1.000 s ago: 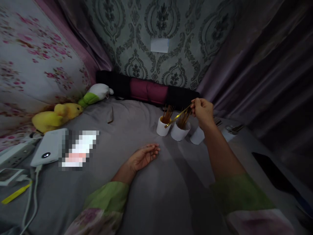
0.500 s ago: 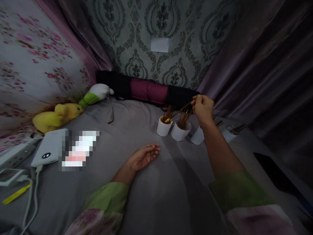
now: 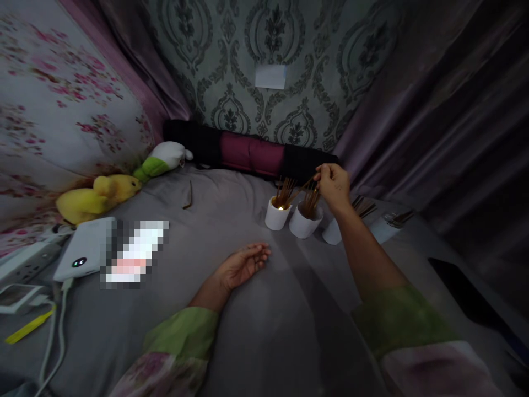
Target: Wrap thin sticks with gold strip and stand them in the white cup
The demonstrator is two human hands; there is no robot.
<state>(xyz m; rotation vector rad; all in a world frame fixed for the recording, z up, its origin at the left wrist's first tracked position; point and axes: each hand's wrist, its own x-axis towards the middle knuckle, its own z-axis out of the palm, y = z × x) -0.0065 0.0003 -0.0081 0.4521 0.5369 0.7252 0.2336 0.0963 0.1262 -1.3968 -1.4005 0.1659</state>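
My right hand (image 3: 334,186) pinches the upper end of a thin brown stick (image 3: 305,184) above the row of cups. The stick slants down to the left, its lower end in the leftmost white cup (image 3: 276,218), where something shines gold at the rim. That cup holds several upright brown sticks (image 3: 284,190). Beside it stands a wider white cup (image 3: 305,225) with more sticks, and a third white cup (image 3: 332,231) is partly behind my right forearm. My left hand (image 3: 243,266) lies on the grey sheet, palm partly up, fingers loosely bent, holding nothing.
A clear container (image 3: 388,227) with sticks stands at the right, near a dark flat device (image 3: 463,289). On the left are a white power bank (image 3: 85,251), a blurred bright screen (image 3: 136,251), cables and plush toys (image 3: 99,196). A black-and-maroon roll (image 3: 252,151) lies along the wall.
My right hand has moved left and slightly down with the stick. The stick's gold end has dropped into the leftmost cup. My left hand has stayed still.
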